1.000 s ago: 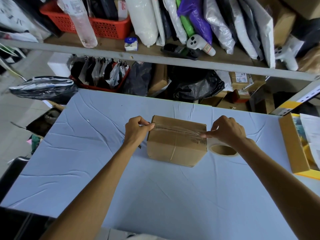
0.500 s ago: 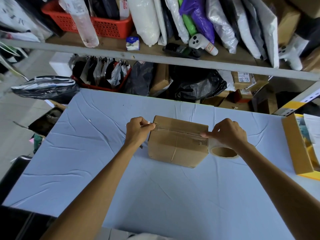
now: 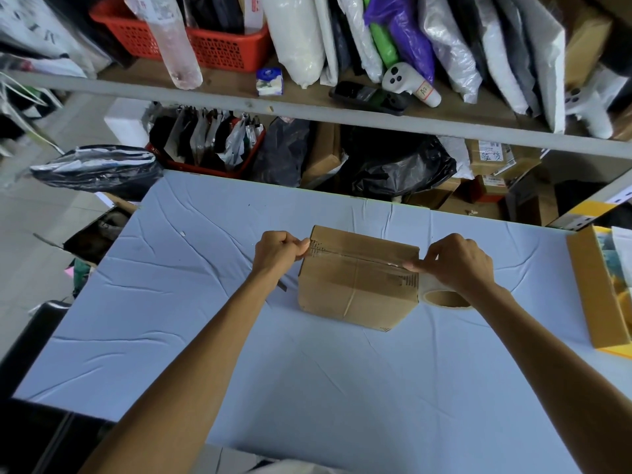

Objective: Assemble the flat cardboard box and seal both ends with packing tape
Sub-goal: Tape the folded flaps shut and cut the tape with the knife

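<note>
Brown cardboard box [image 3: 355, 289] standing closed near the middle of the table [image 3: 307, 388], on a pale blue wrinkled cloth. Clear packing tape [image 3: 355, 257] stretched along the top seam of the box, from the left edge to the right edge. Left hand [image 3: 277, 254] curled into a fist at the top left corner of the box, thumb pressed on the tape end there, pinching it against the cardboard. Right hand [image 3: 456, 265] at the top right corner, fingers bent and closed on the tape, fingertips touching the box edge. Tape roll [image 3: 444, 297] lying flat on the table just beside the right side of the box, partly hidden under the right wrist, its brown hole facing up. Thin dark thing on the table under the left wrist, too hidden to name. Both bare arms reaching in from the bottom. Yellow box [image 3: 595, 295] at the right edge of the table, well apart from the brown one. Behind the table, a long shelf [image 3: 307, 107] full of stuff: a red basket [image 3: 219, 46], a clear bottle [image 3: 171, 39] leaning over the shelf edge, white and purple bags, a white controller [image 3: 408, 82]. Below the shelf, black bags [image 3: 396, 165] and more brown boxes.
</note>
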{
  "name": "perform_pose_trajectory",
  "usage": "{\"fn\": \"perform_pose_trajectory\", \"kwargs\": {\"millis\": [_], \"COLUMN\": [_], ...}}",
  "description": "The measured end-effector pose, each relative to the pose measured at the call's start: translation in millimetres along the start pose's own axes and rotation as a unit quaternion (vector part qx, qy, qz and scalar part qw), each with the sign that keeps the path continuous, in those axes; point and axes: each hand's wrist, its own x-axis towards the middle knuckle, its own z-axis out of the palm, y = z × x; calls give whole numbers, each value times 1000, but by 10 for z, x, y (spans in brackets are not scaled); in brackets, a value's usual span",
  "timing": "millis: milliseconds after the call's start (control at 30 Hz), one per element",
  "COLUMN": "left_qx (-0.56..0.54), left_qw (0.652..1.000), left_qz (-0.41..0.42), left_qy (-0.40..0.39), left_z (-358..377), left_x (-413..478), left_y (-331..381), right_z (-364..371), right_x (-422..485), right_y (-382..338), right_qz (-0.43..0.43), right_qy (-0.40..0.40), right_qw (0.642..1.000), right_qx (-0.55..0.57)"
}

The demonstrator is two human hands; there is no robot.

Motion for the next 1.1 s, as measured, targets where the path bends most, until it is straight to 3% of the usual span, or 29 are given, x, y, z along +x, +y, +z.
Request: {"fn": "perform_pose_trajectory", "kwargs": {"millis": [200, 267, 333, 400, 433, 500, 567, 667, 767, 867, 967, 1100], "left_qx": [-106, -199, -313, -382, -386, -298, -142, -48, 10, 120, 126, 160], "left_qw": [990, 962, 909, 880, 882, 938, 986, 988, 993, 987, 982, 979], "left_qz": [-80, -156, -241, -259, -249, -176, -26, 136, 115, 60, 72, 87], "left_qy": [-47, -104, -136, -113, -104, -21, 89, 62, 40, 90, 119, 90], "left_z": [-4, -21, -14, 43, 78, 117, 91, 15, 32, 157, 243, 207], "left_x": [16, -12, -45, -71, -85, -122, -157, -249, -285, -295, -287, -276], "left_y": [-17, -44, -126, -194, -196, -161, -158, -113, -4, 100, 91, 99], "right_z": [28, 32, 44, 61, 60, 46, 21, 17, 14, 41, 71, 22], "right_x": [6, -9, -32, -50, -53, -51, -63, -87, -90, -99, -120, -111], "right_y": [20, 31, 34, 29, 26, 18, -1, -7, -8, -13, -3, -3], "right_qz": [-7, -14, -22, -25, -26, -24, -22, -16, -16, -28, -26, -24], "right_qy": [7, 10, 9, 10, 12, 12, 6, 8, 13, 18, 33, 19], "right_qw": [1000, 1000, 999, 999, 999, 999, 1000, 1000, 1000, 999, 999, 999], "right_qx": [12, 16, 24, 25, 24, 23, 20, 20, 19, 15, 21, 22]}}
